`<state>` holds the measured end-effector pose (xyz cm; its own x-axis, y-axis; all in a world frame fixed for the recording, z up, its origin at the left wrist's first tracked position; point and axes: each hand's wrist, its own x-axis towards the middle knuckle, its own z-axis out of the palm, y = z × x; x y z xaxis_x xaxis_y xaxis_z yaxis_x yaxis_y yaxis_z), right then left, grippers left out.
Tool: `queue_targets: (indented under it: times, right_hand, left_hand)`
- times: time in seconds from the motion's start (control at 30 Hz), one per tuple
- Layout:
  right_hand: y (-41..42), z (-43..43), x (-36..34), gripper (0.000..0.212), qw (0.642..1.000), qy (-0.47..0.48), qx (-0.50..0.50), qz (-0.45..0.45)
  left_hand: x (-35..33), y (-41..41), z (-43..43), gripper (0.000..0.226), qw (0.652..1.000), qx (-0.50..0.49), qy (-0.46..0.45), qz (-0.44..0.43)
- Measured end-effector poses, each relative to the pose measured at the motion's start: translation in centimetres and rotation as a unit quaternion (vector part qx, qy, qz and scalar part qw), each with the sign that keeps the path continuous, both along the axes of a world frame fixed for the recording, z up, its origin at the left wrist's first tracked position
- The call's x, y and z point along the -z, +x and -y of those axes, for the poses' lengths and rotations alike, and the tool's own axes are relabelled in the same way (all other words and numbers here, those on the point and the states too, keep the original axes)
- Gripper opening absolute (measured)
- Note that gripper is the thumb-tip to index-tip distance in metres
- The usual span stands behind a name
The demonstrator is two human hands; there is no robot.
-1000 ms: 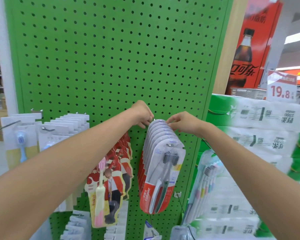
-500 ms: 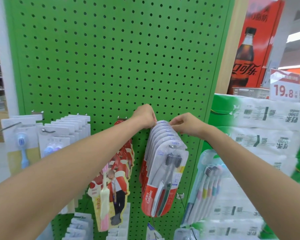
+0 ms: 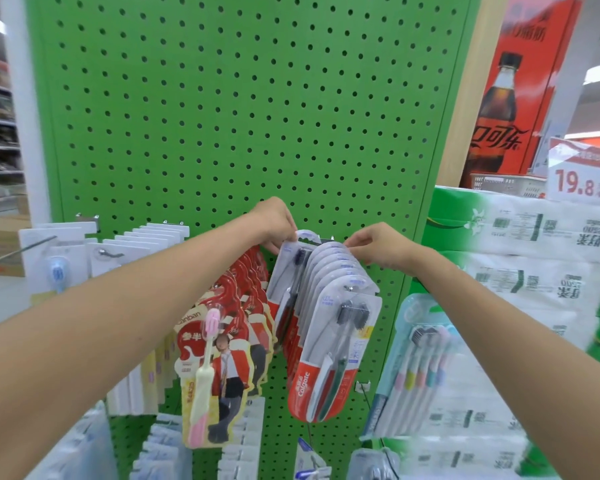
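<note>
Head view: at a green pegboard (image 3: 222, 98) in a shop aisle, a person works with both arms stretched out on a hanging row of Colgate toothbrush packs (image 3: 336, 341). The left hand (image 3: 274, 221) pinches the top corner of the rear pack (image 3: 286, 271), which is twisted out of line just below that hand's fingertips, its hang hole beside the short dark stretch of hook (image 3: 328, 240) that shows between the two hands. The right hand (image 3: 374, 245) has its fingers curled onto the card tops at the back of the row, just under its fingertips; the rest of the row fans down and toward the camera.

The likeliest slip is at that hang hole. It seems to sit at or just off the hook, so a pull at an angle could tear the thin card or drop the pack. The hook itself is mostly hidden behind the packs, so any threading has to be done largely by feel. A shove from the right hand could also slide the front packs off the open end. Below the left forearm, the red-carded toothbrushes (image 3: 246, 306) hang touching the row and could be knocked or snagged by the swinging pack. The pastel multipack (image 3: 420, 368) under the right forearm is at similar risk.
</note>
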<state>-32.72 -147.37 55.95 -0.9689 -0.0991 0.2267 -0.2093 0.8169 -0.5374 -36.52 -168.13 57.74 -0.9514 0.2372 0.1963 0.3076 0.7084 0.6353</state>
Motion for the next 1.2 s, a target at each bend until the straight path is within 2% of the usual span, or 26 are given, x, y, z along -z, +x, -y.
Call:
queue_targets:
  times: [0.2,0.4,0.5,0.87,0.97,1.07,1.2]
  right_hand:
    - [0.4,1.0,-0.2,0.031,1.000,-0.005,0.014,-0.017]
    - [2.3,2.7,-0.5,0.041,1.000,-0.006,-0.010,-0.007]
    - [3.1,3.3,-0.6,0.042,1.000,0.013,-0.014,-0.020]
    - [6.8,6.0,-0.1,0.040,0.996,0.078,0.008,-0.040]
    - [8.2,6.6,0.1,0.039,0.992,0.092,0.017,-0.087]
    - [9.4,7.4,0.7,0.037,0.990,0.069,0.010,-0.126]
    - [11.6,9.3,2.3,0.033,0.968,0.037,0.033,-0.246]
  left_hand:
    - [0.4,0.9,0.1,0.018,1.000,0.009,0.017,0.019]
    - [1.0,2.0,-0.6,0.016,1.000,-0.009,0.020,0.020]
    - [0.9,3.2,-0.6,0.012,0.999,-0.040,0.012,0.014]
    - [0.3,9.2,1.2,0.023,0.996,-0.079,-0.020,-0.042]
    - [0.8,10.5,2.2,0.025,0.994,-0.095,-0.024,-0.051]
    - [1.4,11.9,3.0,0.016,0.994,-0.090,-0.016,-0.060]
    - [2.3,14.2,4.4,0.021,0.991,-0.082,0.005,-0.102]
